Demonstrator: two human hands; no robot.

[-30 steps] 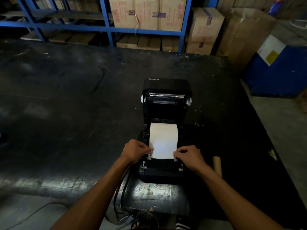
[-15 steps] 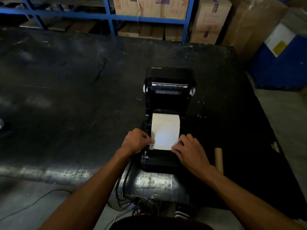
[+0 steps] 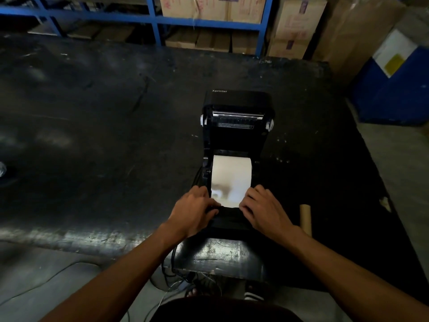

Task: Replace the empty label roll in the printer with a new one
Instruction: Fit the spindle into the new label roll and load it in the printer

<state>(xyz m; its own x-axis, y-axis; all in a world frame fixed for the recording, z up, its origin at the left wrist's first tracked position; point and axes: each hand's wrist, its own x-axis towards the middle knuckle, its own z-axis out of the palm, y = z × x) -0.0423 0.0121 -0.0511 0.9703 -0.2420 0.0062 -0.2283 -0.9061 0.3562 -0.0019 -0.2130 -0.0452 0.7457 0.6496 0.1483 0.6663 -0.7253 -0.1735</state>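
Standing at the near edge of a dark, scuffed worktop (image 3: 92,135), a person has both hands on a black label printer (image 3: 236,140) marked "Xprinter", its lid (image 3: 238,108) swung up and back. Inside the open bay sits the new label roll (image 3: 232,173), white, with its loose end drawn forward toward the front of the machine. The left hand (image 3: 193,211) lies over the printer's front left corner, fingers curled down and touching the left edge of the paper; the right hand (image 3: 263,208) mirrors it at the front right corner, fingers bent and pressing at the paper's right edge. Neither hand is a closed fist and neither is spread flat — whether the fingertips actually pinch the paper or only press on it I cannot tell, since the backs of the hands hide them.

Just right of the printer, beside the right wrist, lies the empty cardboard core (image 3: 306,218), a brown tube resting on the worktop apart from the machine. Black cables (image 3: 173,259) hang off the near edge below the left forearm, down to a tangle on the floor. Behind the worktop stands blue shelving (image 3: 153,18) stacked with cardboard boxes (image 3: 209,8), and at the far right a blue container (image 3: 394,89) with a white and yellow sticker
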